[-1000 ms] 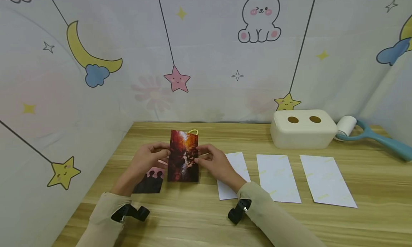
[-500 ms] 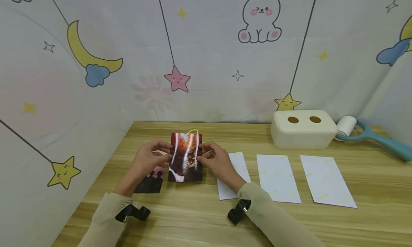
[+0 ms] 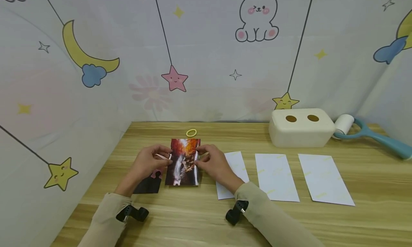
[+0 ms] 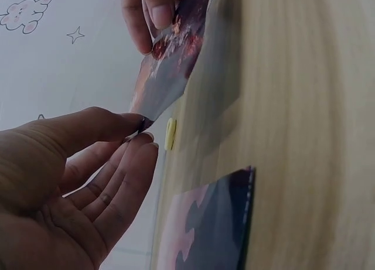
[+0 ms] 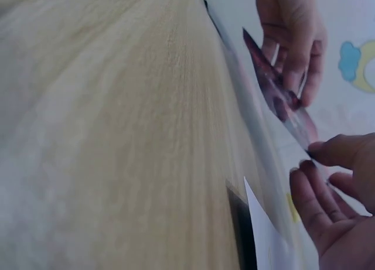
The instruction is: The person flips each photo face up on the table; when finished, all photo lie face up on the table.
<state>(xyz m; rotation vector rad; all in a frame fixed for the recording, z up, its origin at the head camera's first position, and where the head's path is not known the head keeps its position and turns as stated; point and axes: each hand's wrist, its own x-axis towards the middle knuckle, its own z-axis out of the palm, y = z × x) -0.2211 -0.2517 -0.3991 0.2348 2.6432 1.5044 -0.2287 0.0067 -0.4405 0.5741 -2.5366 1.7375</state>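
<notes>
A glossy photo card with an orange, dark red and white picture is held up over the table between both hands. My left hand pinches its left edge between thumb and fingers. On the opposite edge, my right hand pinches it the same way. The left wrist view shows the card bowed a little and raised off the wood. Under the left hand lies a pink and black card, partly covered by that hand. Behind the held card sits a small yellow ring.
White cards lie in a row on the right: one partly under the right forearm, a middle one and a far one. Behind them stand a cream box with two holes and a white roller with a blue handle.
The held photo card has come down and slightly toward me, tilting so its glare shifts. The yellow ring behind it now shows whole. Both hands keep their pinch.
</notes>
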